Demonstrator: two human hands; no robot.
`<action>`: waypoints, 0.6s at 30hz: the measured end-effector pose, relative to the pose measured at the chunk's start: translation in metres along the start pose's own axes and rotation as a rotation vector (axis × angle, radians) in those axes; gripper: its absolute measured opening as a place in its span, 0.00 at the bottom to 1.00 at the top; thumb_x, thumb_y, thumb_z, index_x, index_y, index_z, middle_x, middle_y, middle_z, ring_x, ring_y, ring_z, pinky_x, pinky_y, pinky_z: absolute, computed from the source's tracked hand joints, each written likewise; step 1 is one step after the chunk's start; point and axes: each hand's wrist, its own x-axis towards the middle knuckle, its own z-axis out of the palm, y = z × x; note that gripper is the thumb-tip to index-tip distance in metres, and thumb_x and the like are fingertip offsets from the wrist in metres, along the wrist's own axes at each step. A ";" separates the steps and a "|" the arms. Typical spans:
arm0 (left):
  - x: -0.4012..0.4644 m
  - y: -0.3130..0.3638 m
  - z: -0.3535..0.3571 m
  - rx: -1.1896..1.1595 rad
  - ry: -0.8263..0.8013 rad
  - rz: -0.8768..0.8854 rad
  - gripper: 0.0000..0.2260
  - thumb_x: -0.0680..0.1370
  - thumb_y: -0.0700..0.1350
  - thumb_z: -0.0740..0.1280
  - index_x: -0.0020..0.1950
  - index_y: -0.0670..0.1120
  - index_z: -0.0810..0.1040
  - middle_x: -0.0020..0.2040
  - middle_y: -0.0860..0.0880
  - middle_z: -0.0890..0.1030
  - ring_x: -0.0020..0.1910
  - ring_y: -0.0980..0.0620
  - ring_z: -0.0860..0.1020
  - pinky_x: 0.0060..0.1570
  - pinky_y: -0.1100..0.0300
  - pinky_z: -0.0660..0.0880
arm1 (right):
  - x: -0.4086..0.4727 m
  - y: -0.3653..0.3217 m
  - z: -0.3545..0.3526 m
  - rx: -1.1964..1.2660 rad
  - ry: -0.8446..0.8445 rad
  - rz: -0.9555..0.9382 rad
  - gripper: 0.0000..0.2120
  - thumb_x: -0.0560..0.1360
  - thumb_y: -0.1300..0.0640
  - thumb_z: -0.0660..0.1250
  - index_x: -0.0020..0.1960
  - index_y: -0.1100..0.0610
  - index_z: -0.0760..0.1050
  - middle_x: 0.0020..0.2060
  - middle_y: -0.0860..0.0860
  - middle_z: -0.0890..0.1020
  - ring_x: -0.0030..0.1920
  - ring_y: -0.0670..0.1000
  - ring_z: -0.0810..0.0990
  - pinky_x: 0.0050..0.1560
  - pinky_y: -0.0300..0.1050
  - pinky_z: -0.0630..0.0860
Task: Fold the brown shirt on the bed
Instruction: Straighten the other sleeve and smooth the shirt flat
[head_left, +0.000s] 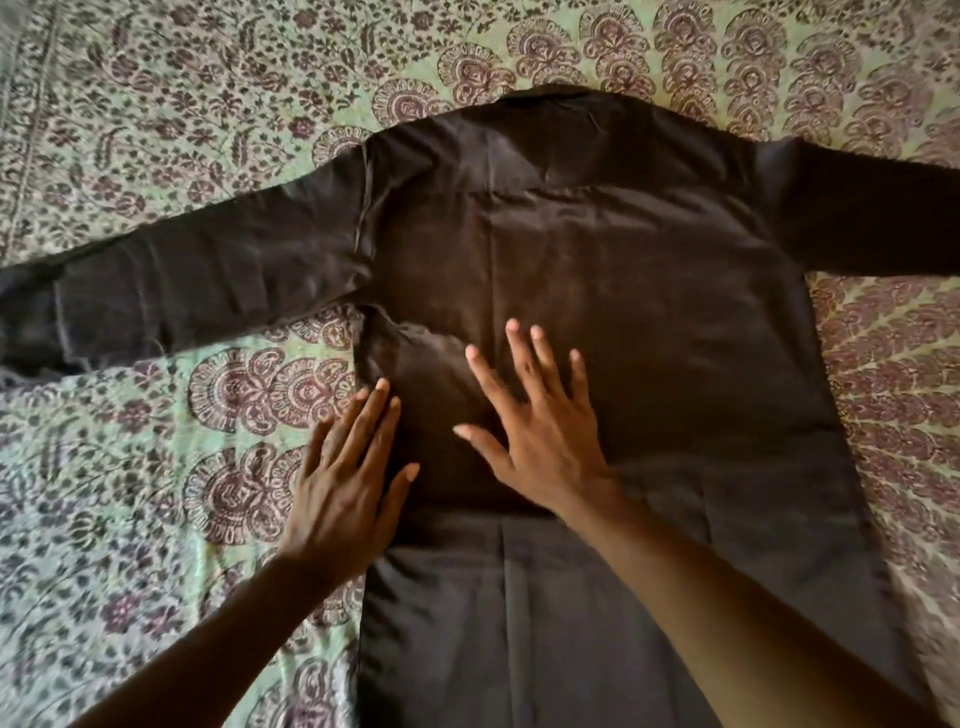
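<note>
The brown shirt lies spread flat on the bed, back side up, collar at the far end and both long sleeves stretched out to the left and right. My left hand lies flat with straight fingers on the shirt's left side edge, partly on the bedspread. My right hand presses flat with spread fingers on the middle of the shirt's body. A small crease sits under the left armpit, just beyond my fingertips. The hem runs out of view at the bottom.
A green bedspread with a dark maroon floral print covers the whole bed under the shirt. The left sleeve cuff reaches the frame's left edge and the right sleeve runs off the right edge.
</note>
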 end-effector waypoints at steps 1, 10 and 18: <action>0.008 -0.003 -0.003 -0.030 0.035 0.002 0.29 0.84 0.56 0.56 0.82 0.44 0.62 0.84 0.47 0.58 0.82 0.45 0.59 0.77 0.42 0.61 | 0.018 0.002 0.000 -0.007 0.026 0.035 0.36 0.80 0.28 0.51 0.84 0.41 0.49 0.84 0.56 0.45 0.84 0.61 0.45 0.79 0.71 0.49; 0.113 -0.022 -0.023 -0.048 0.047 0.036 0.28 0.83 0.52 0.55 0.83 0.44 0.61 0.84 0.46 0.58 0.83 0.45 0.57 0.78 0.43 0.60 | -0.012 -0.077 0.027 -0.042 -0.055 0.056 0.38 0.80 0.28 0.48 0.84 0.43 0.46 0.84 0.59 0.44 0.82 0.67 0.42 0.76 0.77 0.45; 0.005 -0.011 0.009 0.097 -0.111 0.238 0.33 0.84 0.61 0.53 0.85 0.46 0.53 0.86 0.49 0.50 0.84 0.48 0.49 0.82 0.43 0.50 | -0.110 -0.071 0.019 0.093 0.001 0.003 0.32 0.84 0.38 0.52 0.84 0.50 0.53 0.84 0.54 0.50 0.84 0.58 0.49 0.78 0.69 0.56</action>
